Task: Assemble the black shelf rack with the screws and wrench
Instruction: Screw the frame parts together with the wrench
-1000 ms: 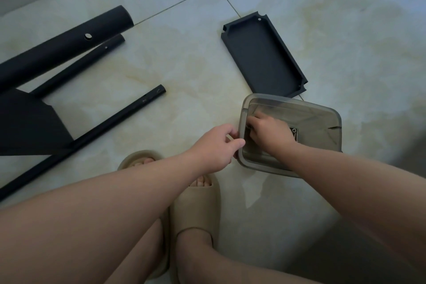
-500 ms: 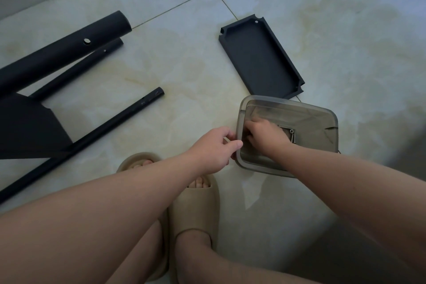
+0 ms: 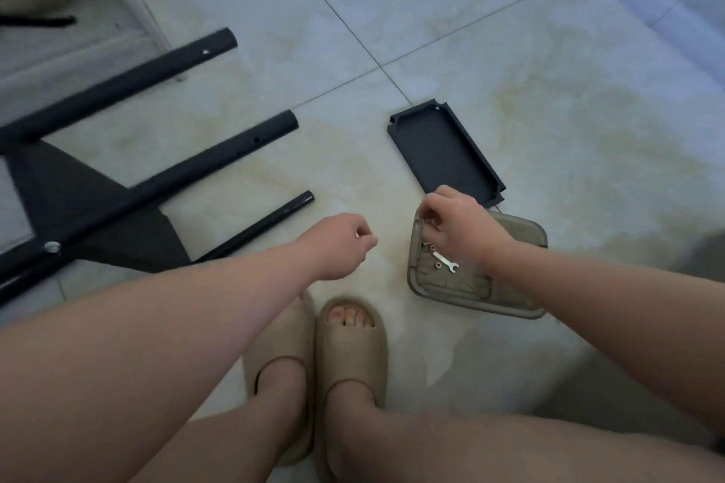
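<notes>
wrench in clear tray, right hand at its corner

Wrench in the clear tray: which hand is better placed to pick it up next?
Right. The right hand is over the tray, its fingers close beside the wrench. The left hand, curled, is off the tray and farther away.

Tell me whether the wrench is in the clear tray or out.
In. The wrench lies flat inside the clear tray, beside loose nuts.
</notes>
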Motion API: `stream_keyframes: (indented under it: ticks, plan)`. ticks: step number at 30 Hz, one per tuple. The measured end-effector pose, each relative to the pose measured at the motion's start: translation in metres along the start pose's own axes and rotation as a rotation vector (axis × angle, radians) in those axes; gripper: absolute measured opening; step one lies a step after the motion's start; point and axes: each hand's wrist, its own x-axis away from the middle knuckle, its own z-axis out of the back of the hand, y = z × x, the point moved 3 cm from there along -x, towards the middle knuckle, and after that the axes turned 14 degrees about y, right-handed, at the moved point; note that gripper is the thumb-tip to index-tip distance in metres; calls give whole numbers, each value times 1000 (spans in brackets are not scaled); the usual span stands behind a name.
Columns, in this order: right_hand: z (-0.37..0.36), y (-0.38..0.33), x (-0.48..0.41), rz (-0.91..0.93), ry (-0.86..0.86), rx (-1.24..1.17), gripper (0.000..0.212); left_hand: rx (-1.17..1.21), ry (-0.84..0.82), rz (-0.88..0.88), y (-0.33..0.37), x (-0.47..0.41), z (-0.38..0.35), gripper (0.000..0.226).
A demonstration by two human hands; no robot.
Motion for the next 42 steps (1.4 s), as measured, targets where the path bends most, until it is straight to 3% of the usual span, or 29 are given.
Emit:
stream_keyframes:
  ticks: [5, 9, 14, 18, 21, 27, 30, 32, 35, 37, 39, 42]
  plan:
    - [64, -101, 0, 79, 167, -177, 11, 176, 149, 165, 6, 48, 84, 24]
    - [110, -189, 20, 230, 224, -262, 12, 628, 234, 388, 8, 108, 132, 36]
    - [134, -277, 54, 405, 236, -297, 18, 1160, 154, 454, -4, 181, 161, 53]
    - [126, -333, 71, 544, 164, -255, 31, 1328, 132, 423, -22, 216, 182, 58]
    - [109, -362, 76, 612, 114, -224, 35, 1401, 155, 411, -35, 234, 194, 45]
    - [64, -396, 50, 598, 52, -242, 39, 1570, 412, 609, -84, 238, 203, 39]
    - [41, -393, 26, 485, 54, -215, 33, 1468, 506, 755, -113, 230, 212, 38]
    - [22, -383, 13, 444, -5, -137, 29, 1250, 559, 784, -130, 220, 222, 33]
    - [-6, -369, -3, 447, -99, 8, 35, 680, 702, 597, -154, 195, 237, 23]
    - [-21, -363, -14, 463, -137, 120, 47, 326, 762, 450, -166, 179, 242, 28]
    - [-35, -358, -24, 497, -151, 221, 56, 126, 746, 382, -176, 164, 243, 29]
    - [-53, -349, -39, 526, -160, 298, 59, 12, 649, 396, -191, 140, 244, 38]
